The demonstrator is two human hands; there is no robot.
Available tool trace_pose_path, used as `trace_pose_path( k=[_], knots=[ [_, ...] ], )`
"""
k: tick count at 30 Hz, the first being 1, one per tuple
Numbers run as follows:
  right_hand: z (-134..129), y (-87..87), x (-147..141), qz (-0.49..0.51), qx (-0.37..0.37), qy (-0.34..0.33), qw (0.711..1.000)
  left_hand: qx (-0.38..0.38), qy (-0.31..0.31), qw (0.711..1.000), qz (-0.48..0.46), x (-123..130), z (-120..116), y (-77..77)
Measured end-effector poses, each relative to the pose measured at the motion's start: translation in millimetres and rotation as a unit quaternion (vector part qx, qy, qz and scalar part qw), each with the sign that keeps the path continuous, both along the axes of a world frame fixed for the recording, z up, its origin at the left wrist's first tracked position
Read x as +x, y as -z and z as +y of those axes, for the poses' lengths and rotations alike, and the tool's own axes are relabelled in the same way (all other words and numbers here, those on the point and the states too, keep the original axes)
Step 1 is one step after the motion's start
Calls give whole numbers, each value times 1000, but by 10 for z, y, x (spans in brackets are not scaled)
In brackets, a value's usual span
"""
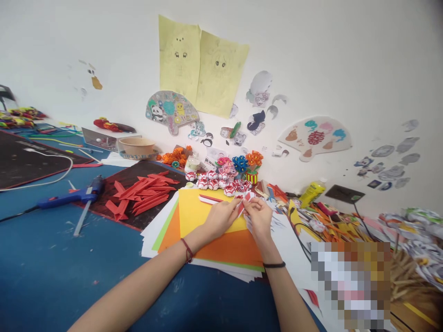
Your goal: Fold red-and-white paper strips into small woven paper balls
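Note:
My left hand [220, 216] and my right hand [259, 216] meet over the yellow sheet [191, 214]. Between their fingertips is a folded red-and-white paper piece [244, 203], partly covered by the fingers. Both hands are closed in a pinch on it. Just left of it, a red-and-white folded paper strip [210, 199] lies on the yellow sheet. Orange paper [214, 249] shows beneath my wrists, on top of green and white sheets. Behind my hands stand several red-and-white paper flowers [212, 180].
Left of the paper stack, red folded strips [143, 193] lie heaped on a dark mat [114, 180]. A blue glue gun [71, 197] with a glue stick rests farther left. A bowl [136, 146] stands near the wall. On the right are a yellow bottle [312, 192] and piled paper scraps.

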State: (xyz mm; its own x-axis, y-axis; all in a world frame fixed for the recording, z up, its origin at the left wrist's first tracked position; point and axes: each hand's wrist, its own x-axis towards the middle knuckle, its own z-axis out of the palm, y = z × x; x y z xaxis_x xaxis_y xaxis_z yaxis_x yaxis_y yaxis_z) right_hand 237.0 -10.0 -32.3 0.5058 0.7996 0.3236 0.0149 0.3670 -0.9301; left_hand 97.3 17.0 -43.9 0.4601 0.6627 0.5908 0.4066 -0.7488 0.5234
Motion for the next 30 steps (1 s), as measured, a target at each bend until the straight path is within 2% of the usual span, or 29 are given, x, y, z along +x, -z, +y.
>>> trace_pose_path(
  k=[3,6,12,15,24,30],
  knots=[
    [-7,5,-9,4,0,12,1000,37,-27,997,60,-1,-18,-12],
    [-14,-2,-18,25,-1,-5,1000,42,-32,996,73,-2,-32,-20],
    [-11,1,-13,45,-6,-48,998,-35,16,999,-29,4,-53,-40],
    [-9,12,-9,30,-5,-63,998,-48,20,997,-55,5,-54,-46],
    [-2,-2,-1,-20,11,-32,999,42,-63,994,79,3,-8,13],
    [-14,-46,-24,-9,11,-13,1000,51,-45,996,52,-1,3,43]
  ],
)
